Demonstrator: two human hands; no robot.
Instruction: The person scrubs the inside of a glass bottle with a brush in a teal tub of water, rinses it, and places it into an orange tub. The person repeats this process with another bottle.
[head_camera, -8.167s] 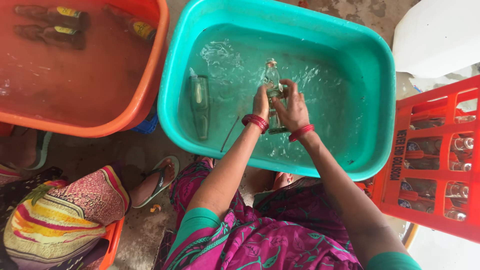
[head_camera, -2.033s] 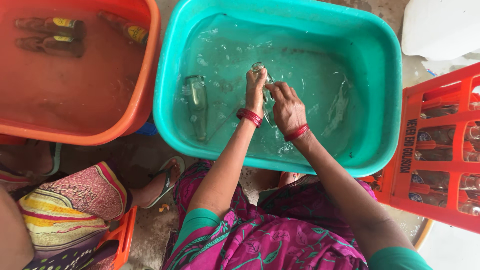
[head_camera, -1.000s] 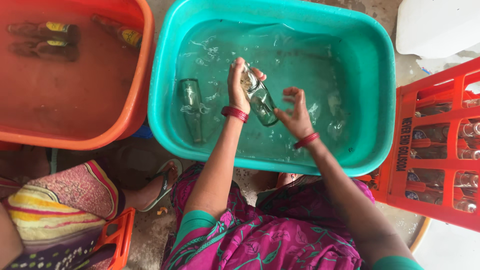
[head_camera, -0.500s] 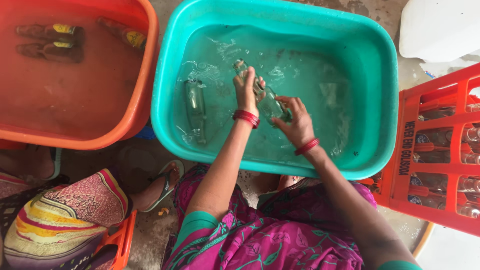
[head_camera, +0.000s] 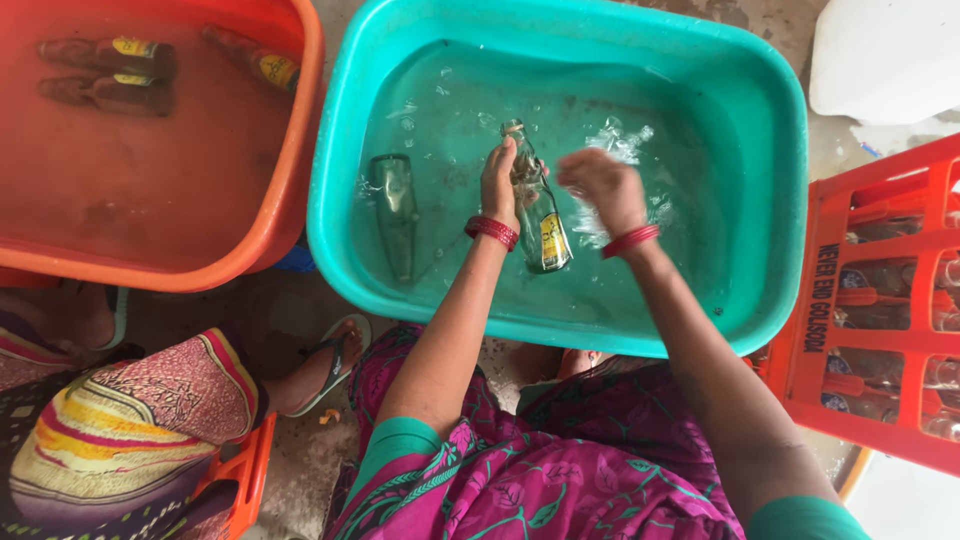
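My left hand (head_camera: 499, 184) grips a clear glass bottle (head_camera: 538, 215) with a yellow label, held tilted over the water in the teal plastic tub (head_camera: 420, 35). My right hand (head_camera: 600, 187) hovers just right of the bottle, blurred, fingers bunched, water splashing beside it; whether it holds anything is unclear. A second glass bottle (head_camera: 395, 212) lies submerged at the tub's left side. Both wrists wear red bangles.
An orange tub (head_camera: 285, 215) at left holds water and three labelled brown bottles (head_camera: 112, 72). A red plastic crate (head_camera: 880, 310) with glass bottles stands at right. Another person in patterned cloth (head_camera: 120, 420) sits at lower left, sandalled foot (head_camera: 325, 370) near the tub. A white container (head_camera: 885, 60) sits top right.
The bottle has come up out of the water in my left hand. My right hand has let go of it and moved right, splashing the water.
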